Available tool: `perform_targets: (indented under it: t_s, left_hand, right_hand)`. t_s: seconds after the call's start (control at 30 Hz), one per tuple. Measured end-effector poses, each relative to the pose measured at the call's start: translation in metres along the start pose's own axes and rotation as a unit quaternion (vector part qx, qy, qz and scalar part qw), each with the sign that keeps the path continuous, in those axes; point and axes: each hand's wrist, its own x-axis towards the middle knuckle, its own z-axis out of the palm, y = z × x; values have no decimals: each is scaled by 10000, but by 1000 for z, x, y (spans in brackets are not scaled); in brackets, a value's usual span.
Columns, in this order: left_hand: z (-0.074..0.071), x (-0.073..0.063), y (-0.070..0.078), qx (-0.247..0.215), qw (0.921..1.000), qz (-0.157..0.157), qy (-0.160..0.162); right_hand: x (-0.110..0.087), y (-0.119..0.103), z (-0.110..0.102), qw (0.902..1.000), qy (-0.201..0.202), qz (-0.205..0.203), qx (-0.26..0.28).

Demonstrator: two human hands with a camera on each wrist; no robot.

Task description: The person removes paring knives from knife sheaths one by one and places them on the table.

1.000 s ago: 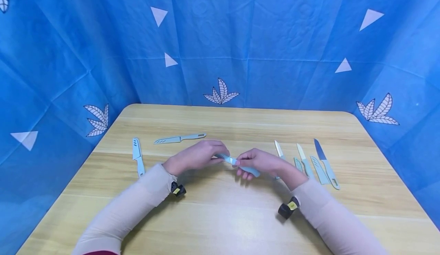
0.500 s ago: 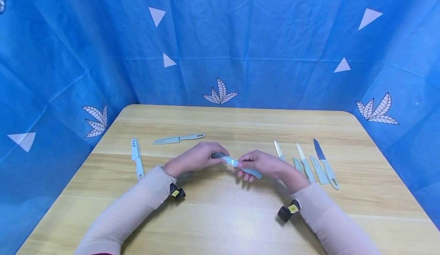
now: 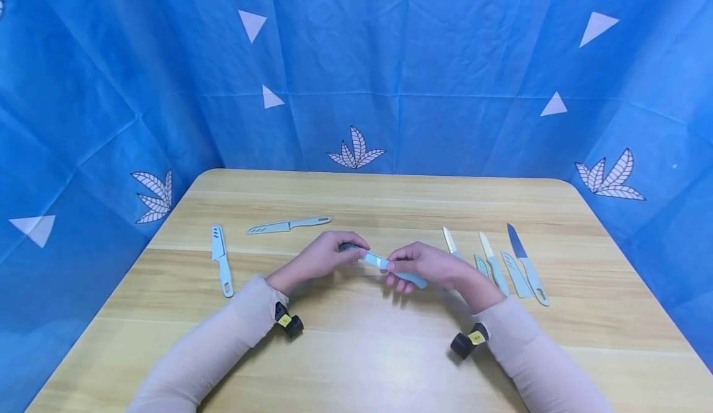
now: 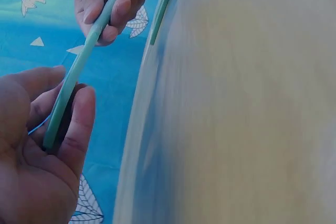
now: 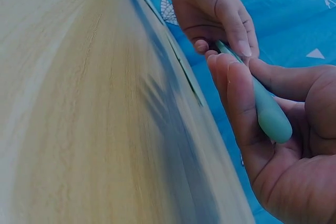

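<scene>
- The background is formed by a blue curtain [image 3: 356, 47], which is printed with leaves and white triangles.
- In front of it a wooden table [image 3: 356, 363] is placed, and its near middle is occupied by the forearms.
- By the right hand [image 3: 421, 262] the handle is grasped, probably because the knife can be steered best from there.
- By the left hand [image 3: 325, 255] the other end is pinched between thumb and fingers, apparently so that both ends are steadied.
- The held knife [image 3: 375, 260] is kept above the table, between the hands and slightly tilted; how far its blade is covered cannot be told.
- At the left, two covered knives, one upright [image 3: 221, 259] and one crosswise [image 3: 289, 225], are laid well apart, perhaps to be kept separate from the bare ones.
- At the right, three bare knives [image 3: 531, 272] are laid with blades pointing away, presumably for safety.
- Beside them two loose covers [image 3: 517, 275] are laid, seemingly for easy matching.
</scene>
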Motion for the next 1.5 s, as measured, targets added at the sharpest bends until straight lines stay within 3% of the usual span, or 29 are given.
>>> perform_targets:
  t_s: [0.2, 0.4, 0.6, 0.73, 0.83, 0.97, 1.13, 1.27, 1.5]
  left_hand:
    - [4, -1, -5, -967, 9946, -334, 168]
    - [7, -2, -8, -2112, 9745, -738, 169]
    - [8, -3, -13, -3468, 9318, -1057, -151]
    - [10, -5, -17, -4117, 9043, -1037, -440]
    - [12, -7, -17, -4603, 8796, -1020, -642]
    - [14, -11, -15, -5186, 8455, -1056, -703]
    - [19, -14, -14, -5646, 8152, -1085, -699]
    - [24, -15, -14, -5867, 7987, -1102, -751]
    - [29, -15, -16, -5989, 7910, -1031, -710]
  right_hand:
    - [-1, -1, 0, 10000, 16, -39, -34]
    - [-2, 0, -1, 10000, -2, -56, 7]
    - [-2, 2, -2, 10000, -48, -57, 49]
    - [-2, 2, -3, 9999, -69, -91, 73]
    - [-3, 2, -4, 9998, -79, -130, 128]
    - [-4, 2, -5, 9994, -146, -187, 248]
    - [-3, 3, -4, 9990, -195, -187, 365]
    - [-1, 6, -4, 9989, -181, -160, 403]
    - [-1, 7, -4, 9991, -144, -128, 369]
